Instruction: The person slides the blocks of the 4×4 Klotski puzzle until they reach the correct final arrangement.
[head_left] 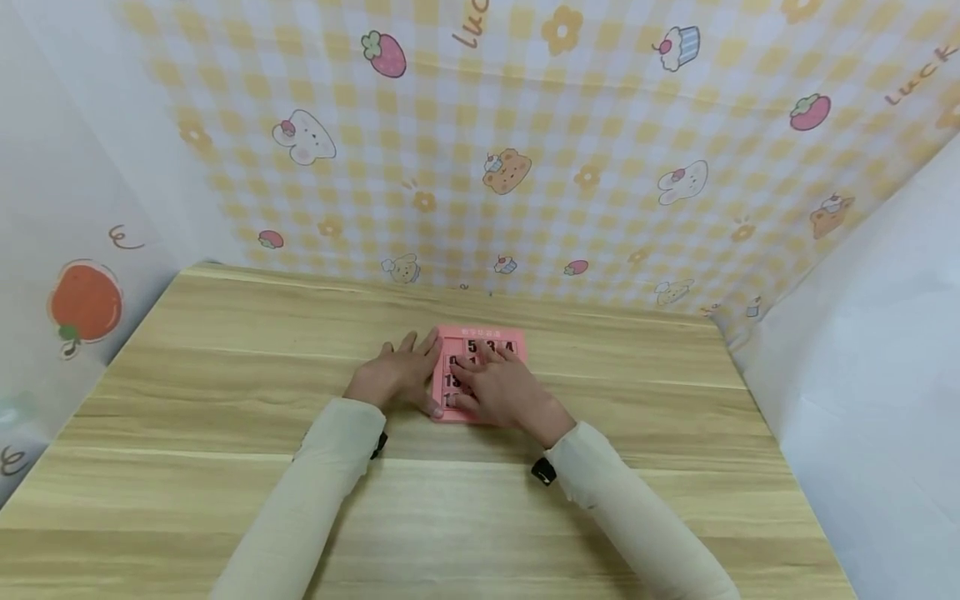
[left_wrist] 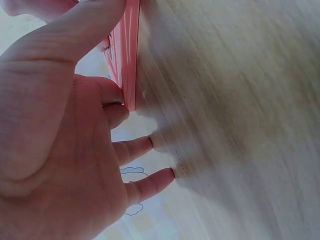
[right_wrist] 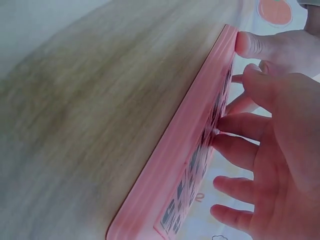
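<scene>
A pink sliding-number puzzle lies flat on the wood-grain table. Left hand: fingers spread wide, braced along the puzzle's left edge. Right hand: fingers loosely fanned, tips over the number tiles. From where I stand, the body seems light, stiff and probably plastic, apt to skid under sideways pressure; its opposite side edges promise the surest hold.

Left hand, right hand palm-down, fingers parted; forearms converging.
</scene>
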